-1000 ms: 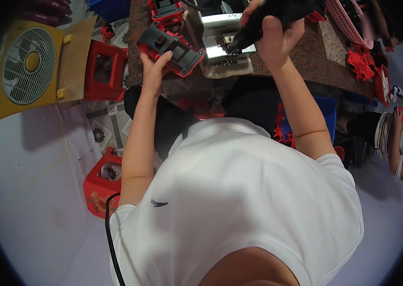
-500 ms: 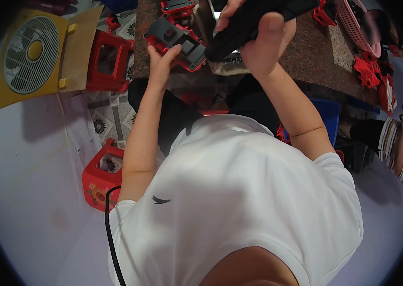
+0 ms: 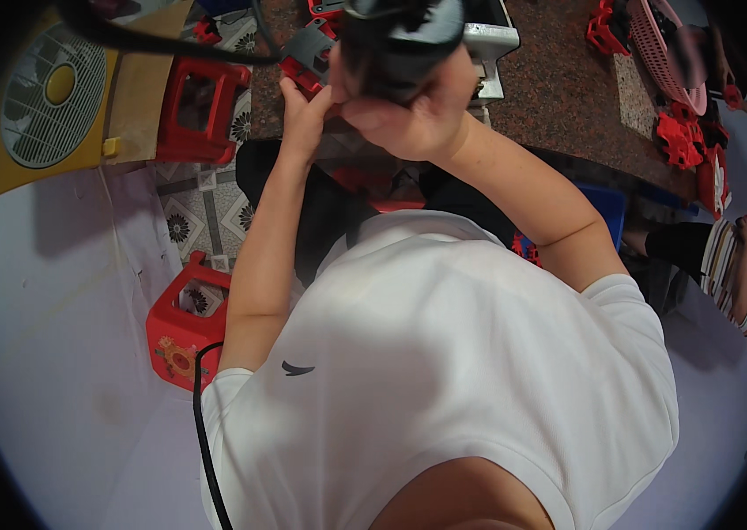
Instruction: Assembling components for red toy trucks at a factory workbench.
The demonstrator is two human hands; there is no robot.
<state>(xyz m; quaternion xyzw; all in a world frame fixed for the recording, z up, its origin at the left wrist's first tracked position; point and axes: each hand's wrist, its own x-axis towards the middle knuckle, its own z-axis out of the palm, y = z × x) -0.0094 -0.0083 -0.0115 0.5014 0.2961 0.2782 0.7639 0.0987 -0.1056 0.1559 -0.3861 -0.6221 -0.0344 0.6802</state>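
Obscuring casing (image 3: 306, 46) partly: black tool (image 3: 400, 49) in right fingers (image 3: 372, 115); left fingers (image 3: 290, 94) hold casing.

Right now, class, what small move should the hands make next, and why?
Perhaps steady the red-and-black part with the left hand, which is at its edge: the black tool in the right hand partly covers it in this view.

A fan (image 3: 59, 85) — yellow, square — stands near red stools (image 3: 176, 336).
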